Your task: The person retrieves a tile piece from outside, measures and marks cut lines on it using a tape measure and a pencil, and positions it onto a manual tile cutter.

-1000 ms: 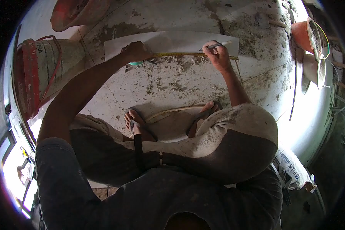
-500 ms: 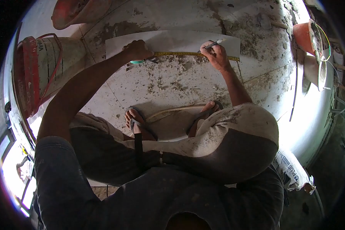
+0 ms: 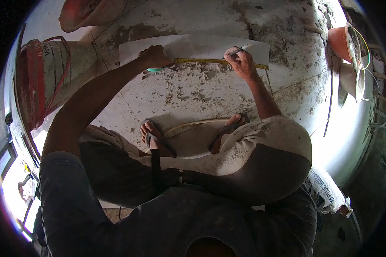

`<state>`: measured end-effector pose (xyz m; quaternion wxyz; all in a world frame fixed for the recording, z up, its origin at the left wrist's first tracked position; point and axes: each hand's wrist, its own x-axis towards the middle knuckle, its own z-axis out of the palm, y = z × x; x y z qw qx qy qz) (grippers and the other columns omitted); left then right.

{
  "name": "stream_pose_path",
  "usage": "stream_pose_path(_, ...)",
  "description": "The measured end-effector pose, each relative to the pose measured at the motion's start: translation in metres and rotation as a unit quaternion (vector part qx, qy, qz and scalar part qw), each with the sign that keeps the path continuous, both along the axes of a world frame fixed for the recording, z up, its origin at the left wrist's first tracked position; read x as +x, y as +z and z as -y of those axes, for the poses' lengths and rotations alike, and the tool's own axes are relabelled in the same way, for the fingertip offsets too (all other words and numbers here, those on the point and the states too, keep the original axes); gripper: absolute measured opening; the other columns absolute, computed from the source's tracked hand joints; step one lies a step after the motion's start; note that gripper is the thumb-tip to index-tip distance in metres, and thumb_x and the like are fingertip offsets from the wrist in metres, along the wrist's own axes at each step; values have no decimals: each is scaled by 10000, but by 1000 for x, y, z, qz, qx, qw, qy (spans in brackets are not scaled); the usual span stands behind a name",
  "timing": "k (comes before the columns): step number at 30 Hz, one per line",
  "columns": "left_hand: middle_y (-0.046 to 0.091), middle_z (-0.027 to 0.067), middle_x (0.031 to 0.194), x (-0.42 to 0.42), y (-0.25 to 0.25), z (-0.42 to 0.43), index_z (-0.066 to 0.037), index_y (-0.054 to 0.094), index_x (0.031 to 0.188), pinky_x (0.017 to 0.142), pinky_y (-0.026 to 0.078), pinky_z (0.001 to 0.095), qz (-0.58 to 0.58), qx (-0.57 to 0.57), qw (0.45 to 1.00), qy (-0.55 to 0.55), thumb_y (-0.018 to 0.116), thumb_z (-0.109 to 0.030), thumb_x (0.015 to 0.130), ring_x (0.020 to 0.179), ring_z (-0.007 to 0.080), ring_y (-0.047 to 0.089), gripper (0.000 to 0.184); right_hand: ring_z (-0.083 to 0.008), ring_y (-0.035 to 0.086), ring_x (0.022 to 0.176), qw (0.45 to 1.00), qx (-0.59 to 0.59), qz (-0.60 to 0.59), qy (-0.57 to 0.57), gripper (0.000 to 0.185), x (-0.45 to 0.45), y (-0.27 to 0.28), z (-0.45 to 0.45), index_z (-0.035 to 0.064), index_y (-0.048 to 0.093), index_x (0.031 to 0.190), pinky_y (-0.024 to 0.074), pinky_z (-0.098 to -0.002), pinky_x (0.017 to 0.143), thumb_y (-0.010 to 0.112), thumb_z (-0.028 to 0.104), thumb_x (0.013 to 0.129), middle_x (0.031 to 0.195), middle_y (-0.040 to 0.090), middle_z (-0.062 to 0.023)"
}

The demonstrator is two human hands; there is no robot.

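Observation:
A long white tile strip (image 3: 193, 46) lies on the dirty floor in front of me. My left hand (image 3: 154, 55) is closed at its left part, around a tape measure whose teal case (image 3: 155, 69) shows below the fingers. The yellow tape blade (image 3: 201, 61) runs along the near edge of the strip to its right end. Pinched in my right hand (image 3: 242, 64) is a marker (image 3: 236, 51), slanted, with its tip down by the tape on the strip. My right hand also covers a part of the blade.
A large bucket (image 3: 55, 77) with a red rim lies on the left, and another bucket (image 3: 83, 15) is at the upper left. Orange bucket (image 3: 339, 43) and a pale one stand at the right. A white bag (image 3: 326, 190) lies at lower right. Mortar crumbs (image 3: 193, 92) litter the floor.
Both hands keep nearly the same places on the strip. The marker's upper end has tipped slightly; the tape stays laid out. The whole view has shifted very slightly.

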<state>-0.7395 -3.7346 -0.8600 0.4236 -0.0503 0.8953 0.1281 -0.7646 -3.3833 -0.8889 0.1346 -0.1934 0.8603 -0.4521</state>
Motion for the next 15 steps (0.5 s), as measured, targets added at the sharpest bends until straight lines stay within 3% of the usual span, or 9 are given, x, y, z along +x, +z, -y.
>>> stream_pose_path(2, 655, 236, 1159, -2, 4, -1, 22, 637, 1159, 933, 465, 589, 18, 4, 1000, 3, 686, -499, 731, 1121, 395, 617, 676, -174, 650, 633, 999, -20, -31, 0, 231, 1, -4, 1, 53, 667, 950, 519, -329, 614, 673, 279, 906, 724, 656, -81)
stream_pose_path(5, 666, 172, 1103, 1, -14, 4, -73, 723, 1011, 898, 507, 494, -4, -21, 1000, -15, 688, -615, 761, 1038, 336, 646, 598, -163, 636, 619, 1000, 9, -26, 11, 218, -1, 3, 2, 52, 666, 941, 513, -317, 606, 676, 267, 902, 718, 651, -77)
stream_pose_path(15, 605, 226, 1164, 4, 7, -1, -27, 699, 1071, 925, 498, 457, 18, 6, 1000, -3, 675, -626, 751, 1104, 348, 605, 680, -142, 611, 631, 1000, 2, 6, 9, 196, -1, 11, 4, 30, 659, 876, 503, -311, 608, 659, 226, 898, 718, 636, -62)
